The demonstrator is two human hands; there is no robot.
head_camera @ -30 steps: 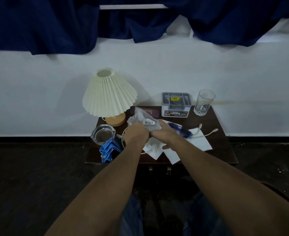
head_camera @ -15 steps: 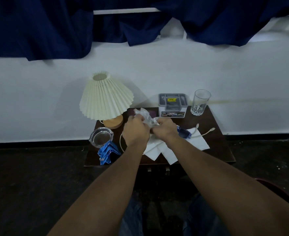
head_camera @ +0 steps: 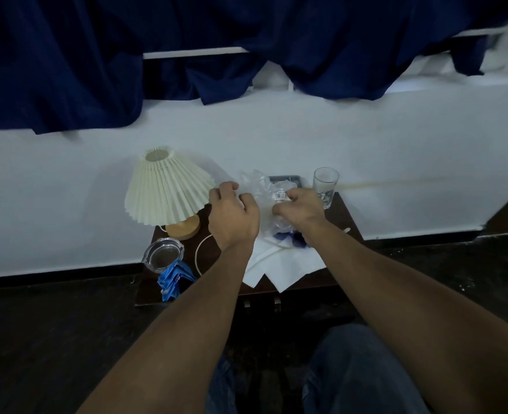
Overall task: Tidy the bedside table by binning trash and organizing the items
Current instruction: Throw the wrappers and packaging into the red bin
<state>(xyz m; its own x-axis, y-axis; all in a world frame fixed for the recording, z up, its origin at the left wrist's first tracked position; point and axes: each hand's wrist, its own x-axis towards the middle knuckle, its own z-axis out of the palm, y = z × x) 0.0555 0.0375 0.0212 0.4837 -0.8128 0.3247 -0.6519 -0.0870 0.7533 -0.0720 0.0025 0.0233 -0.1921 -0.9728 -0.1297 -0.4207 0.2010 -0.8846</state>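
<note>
Above the dark wooden bedside table (head_camera: 341,216) I hold a crumpled clear plastic bag (head_camera: 260,192) with a barcode sticker between both hands. My left hand (head_camera: 233,215) grips its left side with curled fingers. My right hand (head_camera: 299,209) pinches its right side near the sticker. Under the bag lie white tissues (head_camera: 279,264) and a blue object (head_camera: 288,237), mostly hidden. A blue wrapper (head_camera: 172,277) lies at the table's front left, beside a glass ashtray (head_camera: 163,255).
A pleated cream lamp (head_camera: 167,186) on a wooden base stands at the back left with its cord (head_camera: 199,252) looping forward. A grey organizer box (head_camera: 285,179) and a drinking glass (head_camera: 324,186) stand at the back right. White wall and blue curtains are behind; dark floor surrounds.
Both hands have lifted the plastic bag higher off the table and pulled apart, spreading it between them. The view has tilted slightly.
</note>
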